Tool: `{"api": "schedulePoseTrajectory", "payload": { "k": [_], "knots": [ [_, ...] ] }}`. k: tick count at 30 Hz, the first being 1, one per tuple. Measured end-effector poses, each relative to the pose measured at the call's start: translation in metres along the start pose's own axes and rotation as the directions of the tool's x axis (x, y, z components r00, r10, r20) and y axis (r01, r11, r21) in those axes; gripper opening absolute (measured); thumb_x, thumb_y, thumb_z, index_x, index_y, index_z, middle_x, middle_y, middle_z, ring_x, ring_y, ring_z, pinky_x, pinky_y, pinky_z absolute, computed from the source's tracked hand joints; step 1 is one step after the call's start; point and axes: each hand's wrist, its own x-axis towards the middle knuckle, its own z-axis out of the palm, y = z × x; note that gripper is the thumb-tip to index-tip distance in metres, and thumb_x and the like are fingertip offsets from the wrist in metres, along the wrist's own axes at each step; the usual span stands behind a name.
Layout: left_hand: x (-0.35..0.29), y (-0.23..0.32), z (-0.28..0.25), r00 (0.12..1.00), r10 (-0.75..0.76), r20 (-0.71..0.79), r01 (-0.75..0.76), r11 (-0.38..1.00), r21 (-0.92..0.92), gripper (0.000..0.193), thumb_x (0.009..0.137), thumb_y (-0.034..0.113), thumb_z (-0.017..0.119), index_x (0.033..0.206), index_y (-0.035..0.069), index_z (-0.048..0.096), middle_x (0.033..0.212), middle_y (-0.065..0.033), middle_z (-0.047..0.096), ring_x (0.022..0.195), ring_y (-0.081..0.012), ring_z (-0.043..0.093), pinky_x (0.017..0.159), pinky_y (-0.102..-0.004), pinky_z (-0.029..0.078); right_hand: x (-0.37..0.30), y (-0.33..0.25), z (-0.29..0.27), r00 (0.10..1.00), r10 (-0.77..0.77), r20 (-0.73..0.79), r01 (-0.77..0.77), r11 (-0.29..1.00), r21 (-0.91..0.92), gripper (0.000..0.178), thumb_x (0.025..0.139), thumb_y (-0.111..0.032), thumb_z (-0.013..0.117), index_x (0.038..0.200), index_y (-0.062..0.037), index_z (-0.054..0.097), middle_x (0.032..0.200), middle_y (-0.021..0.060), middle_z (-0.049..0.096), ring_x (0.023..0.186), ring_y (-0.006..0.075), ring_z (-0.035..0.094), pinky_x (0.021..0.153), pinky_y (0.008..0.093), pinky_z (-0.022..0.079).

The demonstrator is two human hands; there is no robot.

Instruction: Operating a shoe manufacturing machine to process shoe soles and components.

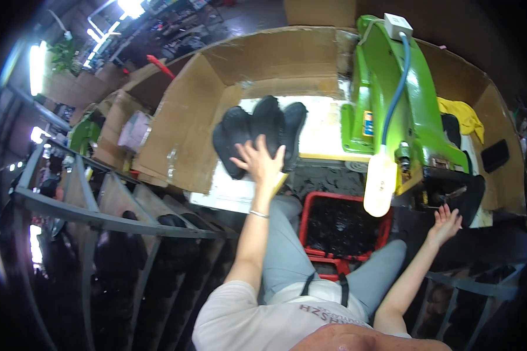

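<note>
Several black shoe-sole-shaped pieces lie fanned side by side on the white worktop, left of a green machine. My left hand rests on their near ends, open with its fingers spread. On the right, my right hand is beside another black sole-shaped piece at the front of the machine. Its fingers are stretched out and hold nothing that I can see; whether they touch that piece, I cannot tell. The machine's working end is dark and partly hidden.
Cardboard walls surround the worktop. A pale paddle-shaped lamp hangs on a blue cable. Below, a red crate holds black scraps. Metal racks with black pieces flank me. Yellow cloth lies behind the machine.
</note>
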Motion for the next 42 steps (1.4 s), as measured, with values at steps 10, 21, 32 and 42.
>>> {"api": "schedulePoseTrajectory", "payload": {
  "k": [10, 21, 32, 42],
  "knots": [
    [-0.003, -0.034, -0.089, 0.983, -0.184, -0.001, 0.101, 0.548, -0.83, 0.032, 0.073, 0.007, 0.072, 0.101, 0.001, 0.06, 0.109, -0.0138, 0.059, 0.103, -0.0209, 0.054, 0.089, -0.0322, 0.041, -0.129, 0.047, -0.007, 0.872, 0.375, 0.313, -0.295, 0.915, -0.275, 0.025, 0.091, -0.01, 0.054, 0.115, -0.0042, 0.049, 0.077, 0.0057, 0.059, 0.055, 0.0088, 0.055, 0.042, 0.0199, 0.046],
    [-0.119, 0.045, -0.123, 0.649, 0.706, 0.284, 0.456, -0.063, -0.888, 0.067, 0.065, 0.01, 0.069, 0.128, 0.008, 0.046, 0.129, -0.0151, 0.05, 0.122, -0.0267, 0.046, 0.105, -0.0394, 0.032, -0.202, -0.018, 0.008, 0.225, 0.608, 0.762, -0.597, 0.704, -0.385, 0.072, 0.075, -0.026, 0.072, 0.127, 0.0117, 0.039, 0.12, 0.0202, 0.055, 0.101, 0.0263, 0.06, 0.094, 0.0358, 0.045],
    [-0.173, 0.169, -0.098, 0.535, 0.534, 0.654, 0.545, 0.374, -0.751, 0.02, 0.082, 0.017, 0.069, 0.08, -0.001, 0.062, 0.068, 0.0008, 0.057, 0.063, -0.0044, 0.046, 0.056, -0.0224, 0.041, -0.246, 0.019, -0.065, 0.456, 0.719, 0.525, -0.67, 0.666, -0.329, 0.061, 0.07, 0.008, 0.071, 0.124, 0.0011, 0.046, 0.116, 0.0085, 0.056, 0.106, 0.0184, 0.055, 0.092, 0.0321, 0.045],
    [-0.17, 0.177, -0.109, 0.604, 0.375, 0.703, 0.738, 0.068, -0.671, 0.011, 0.082, 0.001, 0.066, 0.092, -0.002, 0.063, 0.077, -0.0005, 0.061, 0.068, -0.0037, 0.054, 0.06, -0.018, 0.043, -0.242, -0.018, -0.079, 0.441, 0.7, 0.561, -0.687, 0.666, -0.291, 0.049, 0.068, 0.007, 0.067, 0.115, 0.0022, 0.054, 0.106, 0.0096, 0.061, 0.099, 0.0177, 0.059, 0.088, 0.0306, 0.046]
  ]
}}
